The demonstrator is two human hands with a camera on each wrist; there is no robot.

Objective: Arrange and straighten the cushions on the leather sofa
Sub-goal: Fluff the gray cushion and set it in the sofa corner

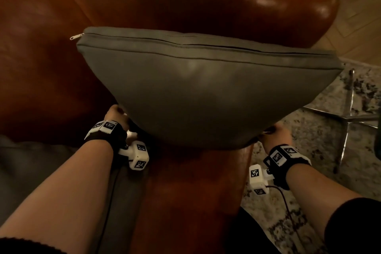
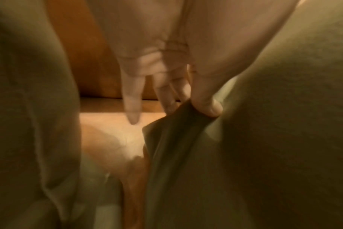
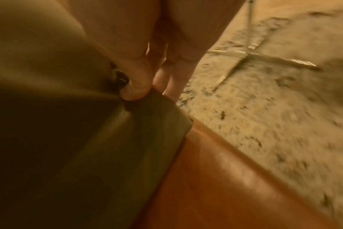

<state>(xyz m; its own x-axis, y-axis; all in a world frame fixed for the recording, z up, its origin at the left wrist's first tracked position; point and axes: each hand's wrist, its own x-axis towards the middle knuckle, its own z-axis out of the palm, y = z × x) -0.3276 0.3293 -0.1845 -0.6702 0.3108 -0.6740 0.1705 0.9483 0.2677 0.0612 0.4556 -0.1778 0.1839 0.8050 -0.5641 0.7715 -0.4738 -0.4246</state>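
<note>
Left forearm reaches forward and slightly right, bare to a black sleeve cuff at the near edge; black wrist strap with white marker blocks. Left hand [image 1: 114,114] grips the lower left corner of the grey cushion [image 1: 202,88]. In the left wrist view the thumb [image 2: 207,99] pinches a fold of the cover against the curled fingers [image 2: 166,93] behind it; the little finger hangs straight and free of the cloth.

Grey cushion: held up between both hands over the sofa seat, in front of the backrest and against the right armrest. Broad, plump, corners drawn down to the hands so the lower edge curves. Matte, fine-grained cover, looks like soft leather or faux leather. Piped seam and closed zip run along the top edge, metal zipper pull [image 1: 73,37] sticking out at the top left corner.

Brown leather sofa [image 1: 51,57]: glossy, smooth, rounded, with highlights on the armrest top. A second grey cushion [image 1: 31,163] lies at lower left beneath the left forearm.

Right forearm mirrors the left, same strap and white blocks, a thin black cable trailing from it. Right hand [image 1: 277,133] holds the cushion's lower right corner; the right wrist view shows the thumb [image 3: 135,86] pressed into the bunched corner, fingers curled beneath.

Far right: speckled pale rug [image 1: 309,222], chrome cross-shaped chair base [image 1: 348,117], wood floor beyond.
</note>
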